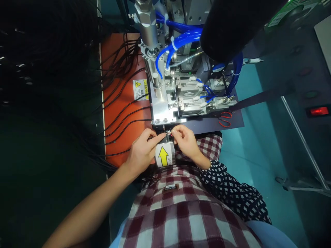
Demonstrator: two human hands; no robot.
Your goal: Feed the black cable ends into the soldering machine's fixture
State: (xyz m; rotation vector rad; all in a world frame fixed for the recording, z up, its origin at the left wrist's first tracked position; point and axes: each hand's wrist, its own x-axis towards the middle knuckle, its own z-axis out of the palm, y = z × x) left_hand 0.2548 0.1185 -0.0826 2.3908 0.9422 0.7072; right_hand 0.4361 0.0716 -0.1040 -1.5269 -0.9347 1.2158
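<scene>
At the front end of a metal machine (pixel 161 112), my two hands meet over a small dark fixture. My left hand (pixel 142 148) reaches in from the left, its thumb and fingertips closed at the fixture; whatever lies under them is too small to make out. My right hand (pixel 186 140) pinches a tiny piece with a bit of red and some shiny metal (pixel 169 132), just beside the left fingertips. Its exact kind does not show. Right below the fingers is a white label with a yellow arrow (pixel 163 155), fixed on a rounded part close to my apron.
Black cables (pixel 124 127) run across the orange plate (pixel 113 100) on the left. Blue air tubes (pixel 186 36) loop over the machine's cylinders. Red-handled scissors (pixel 226 119) lie on the dark plate to the right. A large dark cylinder (pixel 232 27) hangs at the upper right.
</scene>
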